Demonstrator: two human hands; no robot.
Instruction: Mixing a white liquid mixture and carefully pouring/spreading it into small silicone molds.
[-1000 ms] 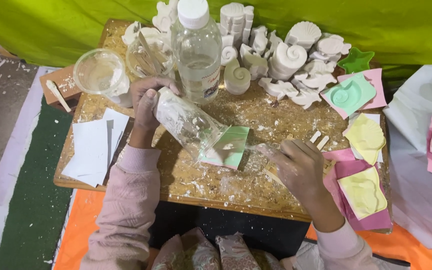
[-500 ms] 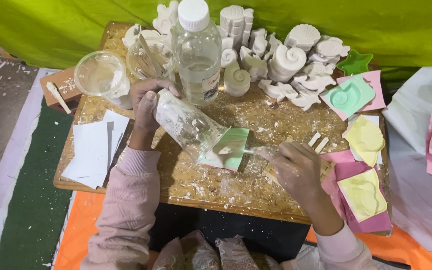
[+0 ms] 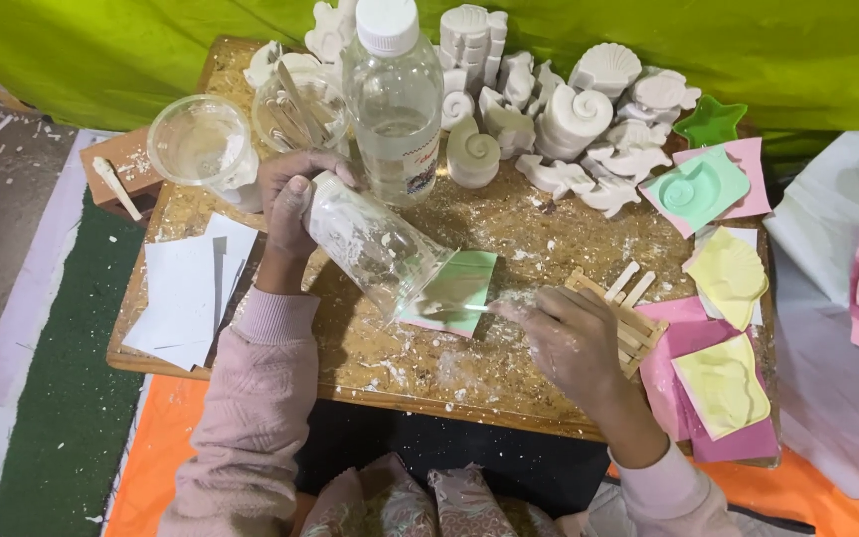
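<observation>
My left hand (image 3: 287, 206) grips the base of a clear plastic cup (image 3: 375, 244) smeared with white plaster, tipped so its mouth hangs over a mint-green square mould (image 3: 459, 288) on the wooden board (image 3: 509, 378). My right hand (image 3: 569, 343), dusted white, holds a thin stick (image 3: 459, 306) whose tip reaches into the cup's mouth above the mould. Both sleeves are pink.
A large clear water bottle (image 3: 395, 99) stands behind the cup, with two empty plastic cups (image 3: 201, 144) to its left. White plaster shell casts (image 3: 574, 114) crowd the back. Yellow, pink and green moulds (image 3: 723, 383) and wooden sticks (image 3: 628, 313) lie right; white paper sheets (image 3: 186, 288) lie left.
The tipped cup and the stick stay over the green mould; my right hand has shifted slightly left and toward me. My left hand has barely moved.
</observation>
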